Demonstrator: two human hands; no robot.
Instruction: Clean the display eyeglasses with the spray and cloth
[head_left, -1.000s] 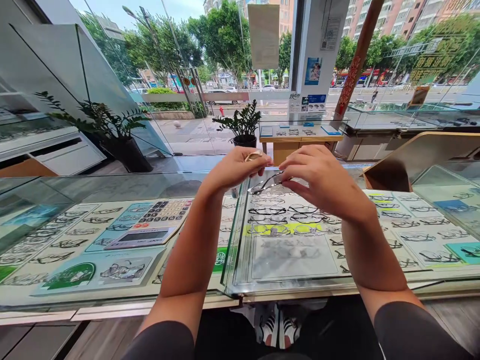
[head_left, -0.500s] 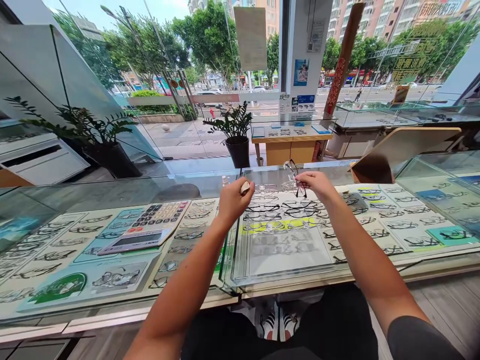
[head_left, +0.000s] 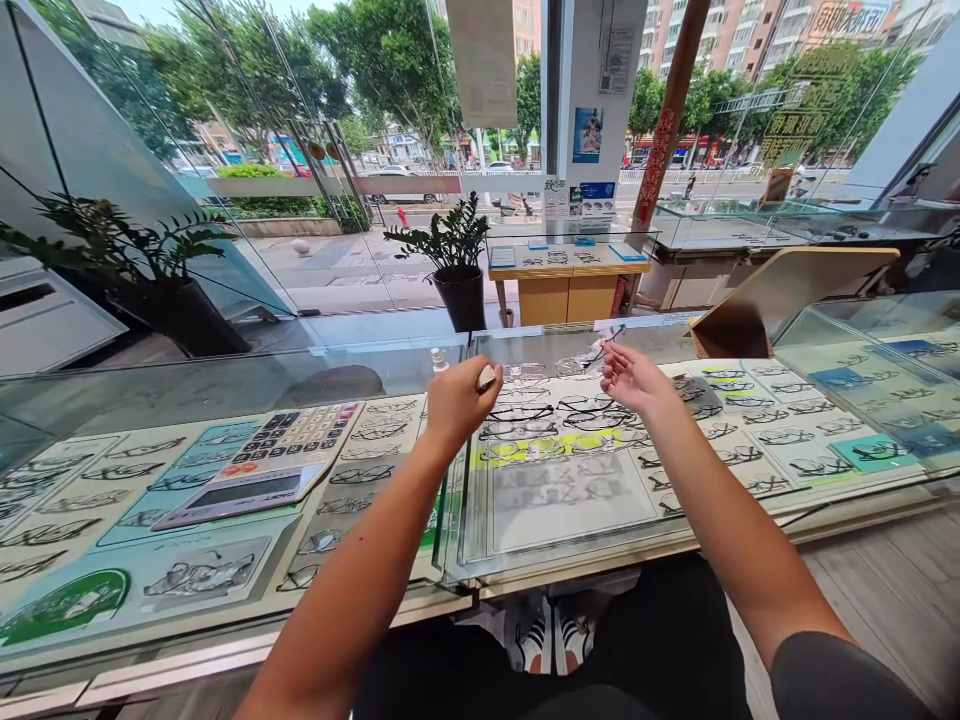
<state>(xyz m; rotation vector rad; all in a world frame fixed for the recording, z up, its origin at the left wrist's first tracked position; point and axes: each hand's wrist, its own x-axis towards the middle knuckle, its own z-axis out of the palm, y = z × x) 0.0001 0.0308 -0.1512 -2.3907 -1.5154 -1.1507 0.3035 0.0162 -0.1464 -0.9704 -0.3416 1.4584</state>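
Your 2 hands are apart, both over the glass display case (head_left: pixel 577 572), in the middle of the frame. Your right hand (head_left: pixel 636 382) is closed by its fingertips on a pair of eyeglasses (head_left: pixel 600 348), just above centre and a little to the right. The grip looks to be at a side arm, with the lens end tilting away from you; holding it there probably keeps your fingers off the lenses. The frame is thin and partly lost against the glass behind, so you cannot tell exactly how its 2 arms are set.

Your left hand (head_left: pixel 461 405), near the centre, is curled into a fist. A pale ribbed band (head_left: pixel 485 378) shows at the fingers; whether the fist has anything inside, you cannot tell. It seems kept to the side, leaving the eyeglasses to 1 hand. Just behind it stands a small white-capped bottle (head_left: pixel 439 360), perhaps set at the back so it stays out of your arms' way.

Below your hands, the display frames (head_left: pixel 585 407) lie in rows, likely spaced so each can be seen from above; a yellow strip (head_left: pixel 611 437) under some of them may mark out a group. Left of centre, the calculator (head_left: pixel 247 490) lies with its keys farther from you than its screen.
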